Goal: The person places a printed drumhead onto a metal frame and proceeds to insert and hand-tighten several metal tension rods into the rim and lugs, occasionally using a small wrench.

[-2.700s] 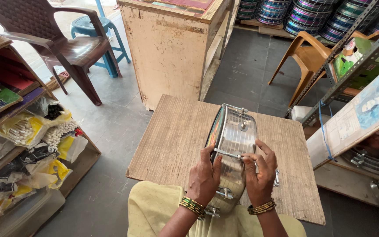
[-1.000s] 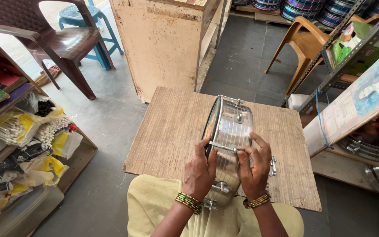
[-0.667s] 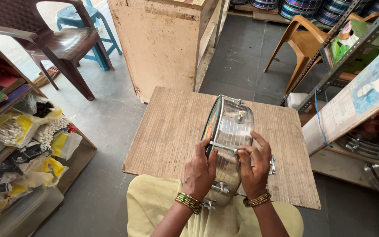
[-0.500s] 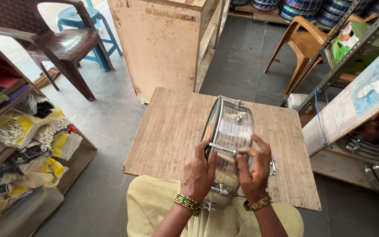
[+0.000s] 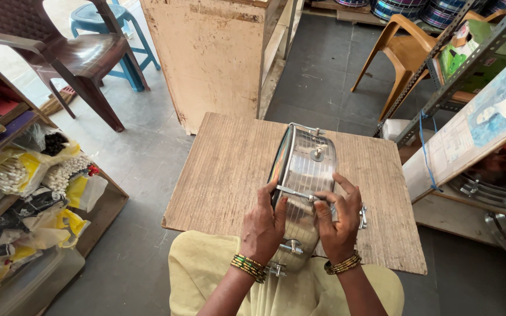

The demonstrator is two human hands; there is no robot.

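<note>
Head view shows us holding a shiny metal drum shell [image 5: 306,187] on edge over a square wooden board [image 5: 224,175]. Our left hand [image 5: 265,225] wraps its fingers over the drum's near rim on the left side, closed on it. Our right hand [image 5: 339,219] presses against the shell's curved wall, with thumb and forefinger pinched on a thin tension rod [image 5: 296,194] that runs across the shell. The drum stands tilted, its far end pointing away from us and its near end down toward our lap, roughly at the board's middle.

Bare board shows to the left of the drum, a wide strip running to the left edge, and a narrower strip to the right, ending at the right edge near a leaning painted panel [image 5: 481,123]. The board's far edge sits close to a pale wooden cabinet [image 5: 212,52]. Grey floor lies open on the left between the board and low shelves of packets [image 5: 30,175]. A brown plastic chair [image 5: 60,52] and a blue stool [image 5: 106,29] stand beyond that, an orange chair [image 5: 405,55] to the far right behind a metal rack [image 5: 458,70].

Compared with half a second ago, the drum sits in much the same spot and tilt; our right hand has shifted its fingers along the rod, and our left hand keeps its hold on the rim.
</note>
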